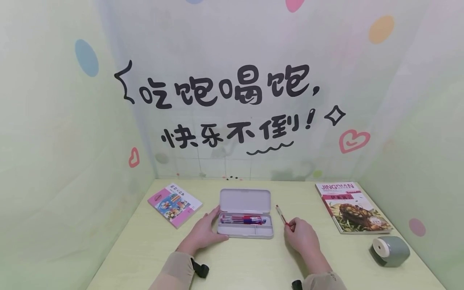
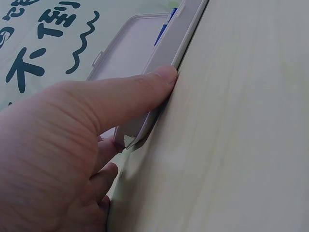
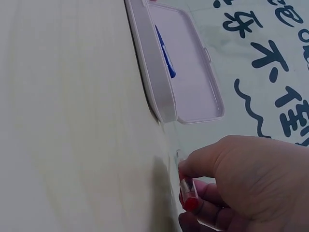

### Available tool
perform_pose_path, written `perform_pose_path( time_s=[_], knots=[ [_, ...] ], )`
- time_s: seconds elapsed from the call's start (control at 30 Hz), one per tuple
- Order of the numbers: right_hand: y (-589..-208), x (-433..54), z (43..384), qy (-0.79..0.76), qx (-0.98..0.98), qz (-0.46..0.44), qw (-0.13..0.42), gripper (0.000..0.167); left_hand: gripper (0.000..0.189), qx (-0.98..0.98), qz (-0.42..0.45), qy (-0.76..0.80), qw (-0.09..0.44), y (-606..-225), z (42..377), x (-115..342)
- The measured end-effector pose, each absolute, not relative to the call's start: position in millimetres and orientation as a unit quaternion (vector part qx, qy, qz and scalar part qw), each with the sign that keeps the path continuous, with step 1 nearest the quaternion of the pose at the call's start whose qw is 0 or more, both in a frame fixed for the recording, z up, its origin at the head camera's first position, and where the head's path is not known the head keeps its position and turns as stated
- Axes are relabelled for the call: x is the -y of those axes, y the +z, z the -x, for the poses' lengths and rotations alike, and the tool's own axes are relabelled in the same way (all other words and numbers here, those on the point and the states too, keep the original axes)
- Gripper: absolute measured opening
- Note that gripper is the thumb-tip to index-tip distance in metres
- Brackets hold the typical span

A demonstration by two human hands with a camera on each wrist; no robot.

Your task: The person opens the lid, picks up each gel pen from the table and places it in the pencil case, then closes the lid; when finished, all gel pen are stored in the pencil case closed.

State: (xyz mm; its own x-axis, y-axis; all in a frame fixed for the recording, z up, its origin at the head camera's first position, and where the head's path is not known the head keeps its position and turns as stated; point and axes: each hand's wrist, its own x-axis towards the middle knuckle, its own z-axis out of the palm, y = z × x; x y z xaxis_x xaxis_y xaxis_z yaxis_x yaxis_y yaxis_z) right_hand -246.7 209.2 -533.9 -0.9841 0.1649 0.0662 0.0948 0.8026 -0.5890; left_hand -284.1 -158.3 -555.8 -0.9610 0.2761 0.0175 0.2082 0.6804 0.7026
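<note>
A pale lilac pencil case (image 1: 246,235) lies on the table with its lid raised at the back. In its rear compartment lie several pens (image 1: 243,219) with red and blue parts. My left hand (image 1: 204,233) holds the case's left end, thumb along the front side and fingers behind the corner; the left wrist view shows the thumb on the wall. To the right of the case, my right hand (image 1: 302,235) pinches a clear pen with a red end (image 3: 189,202) between thumb and fingers. This pen slants up and left, apart from the case.
A pink-and-white booklet (image 1: 175,205) lies at the back left of the table (image 1: 250,262). At the right is a magazine (image 1: 353,209) with a food picture. A grey-green rounded device with a white front (image 1: 391,250) stands in front of it. Printed cloth walls enclose the table.
</note>
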Motion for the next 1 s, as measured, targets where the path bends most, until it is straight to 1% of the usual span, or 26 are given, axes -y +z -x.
perform_pose_path(
  time_s=[0.17, 0.3, 0.5, 0.7, 0.8, 1.0],
  knots=[
    [-525.8, -213.7, 247.8, 0.309, 0.946, 0.072, 0.071, 0.023, 0.125, -0.915, -0.132, 0.378, 0.044, -554.9, 282.9, 157.3],
    [-514.1, -208.3, 245.8, 0.299, 0.947, 0.060, 0.098, 0.023, 0.125, -0.917, -0.130, 0.376, 0.046, -555.0, 282.5, 157.5],
    [-497.7, -184.2, 246.3, 0.282, 0.950, 0.004, 0.138, 0.016, 0.125, -0.917, -0.127, 0.375, 0.047, -555.5, 283.7, 157.9],
    [-497.9, -152.5, 257.5, 0.232, 0.957, -0.061, 0.164, 0.010, 0.125, -0.915, -0.130, 0.379, 0.046, -556.8, 285.4, 157.3],
    [-499.7, -137.2, 263.9, 0.194, 0.962, -0.084, 0.170, 0.007, 0.125, -0.913, -0.130, 0.383, 0.046, -556.5, 285.2, 157.4],
    [-508.0, -115.1, 274.1, 0.136, 0.971, -0.116, 0.157, 0.005, 0.125, -0.914, -0.128, 0.383, 0.045, -556.9, 285.1, 158.1]
  ],
)
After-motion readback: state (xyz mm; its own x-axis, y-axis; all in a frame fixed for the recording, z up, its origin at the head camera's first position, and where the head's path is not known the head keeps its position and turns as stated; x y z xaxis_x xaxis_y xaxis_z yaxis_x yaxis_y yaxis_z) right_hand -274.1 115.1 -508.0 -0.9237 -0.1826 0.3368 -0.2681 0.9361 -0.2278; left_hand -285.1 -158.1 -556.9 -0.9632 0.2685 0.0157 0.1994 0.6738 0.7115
